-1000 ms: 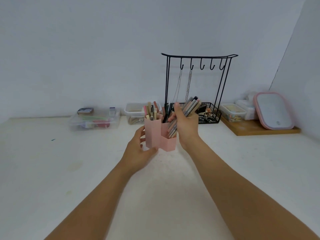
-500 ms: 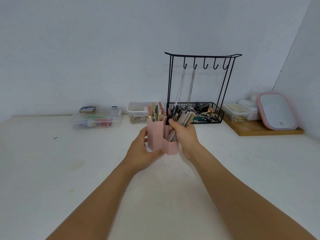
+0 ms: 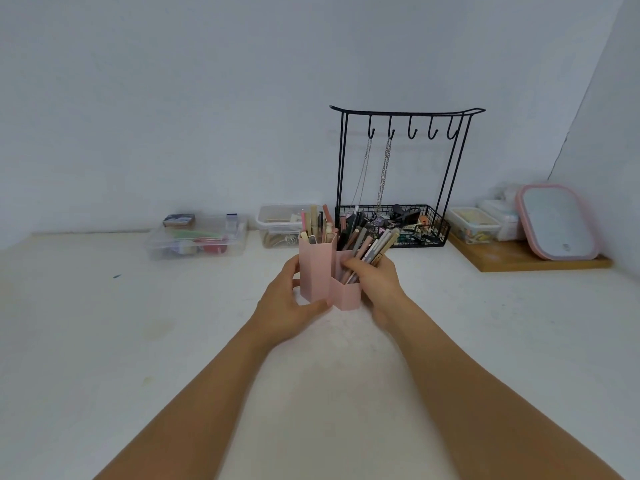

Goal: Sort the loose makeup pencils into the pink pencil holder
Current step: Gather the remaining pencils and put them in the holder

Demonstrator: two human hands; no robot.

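Note:
The pink pencil holder (image 3: 317, 271) stands on the white table in the middle of the view, a tall hexagonal cup joined to a shorter one. Several pencils stand upright in the tall cup. My left hand (image 3: 285, 301) grips the tall cup from the left. My right hand (image 3: 372, 278) is closed around a bundle of makeup pencils (image 3: 372, 247), whose lower ends sit inside the short cup while the tops lean to the right.
A black wire jewellery stand (image 3: 403, 174) with hanging chains and a cluttered basket stands just behind the holder. Clear plastic boxes (image 3: 197, 237) sit at the back left. At the back right is a wooden board (image 3: 533, 259) with small containers and a pink-rimmed mirror (image 3: 557, 221).
My right hand has come down with the pencil bundle, from raised above the holder to low beside it, so the pencils' lower ends now sit in the short cup. The left hand stayed on the holder.

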